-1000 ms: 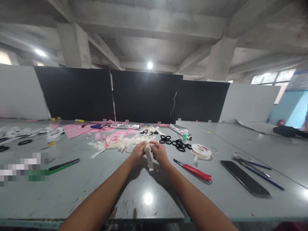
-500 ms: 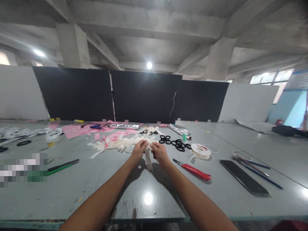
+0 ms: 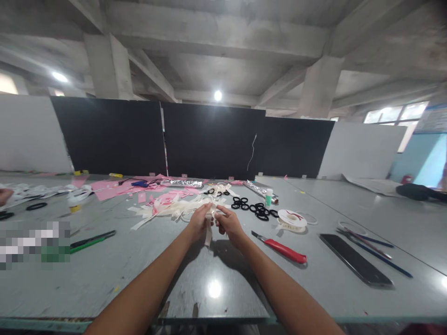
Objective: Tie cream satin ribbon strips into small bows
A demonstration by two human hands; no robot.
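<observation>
Both hands meet above the middle of the table. My left hand (image 3: 199, 220) pinches a cream ribbon (image 3: 208, 235), whose end hangs down below the fingers. On the other side of the ribbon, my right hand (image 3: 228, 222) has its fingers closed at the ribbon's upper part, with the index finger pointing toward the left hand. Just behind the hands lies a heap of cream ribbon strips (image 3: 174, 208). Black hair ties (image 3: 258, 209) are scattered behind and right of my right hand, near a ribbon spool (image 3: 292, 219).
A red-handled cutter (image 3: 284, 250), a black phone (image 3: 354, 258) and pencils (image 3: 380, 249) lie at the right. A green cutter (image 3: 92, 242) is at the left. Behind are pink scraps (image 3: 111, 188), foil packs (image 3: 183, 183) and a glue stick (image 3: 268, 197). Another person's hand (image 3: 4, 196) shows at the left edge.
The hanging ribbon has shifted left and turned narrower to view. My right index finger has stretched toward my left hand. Another person's hand has appeared at the left edge.
</observation>
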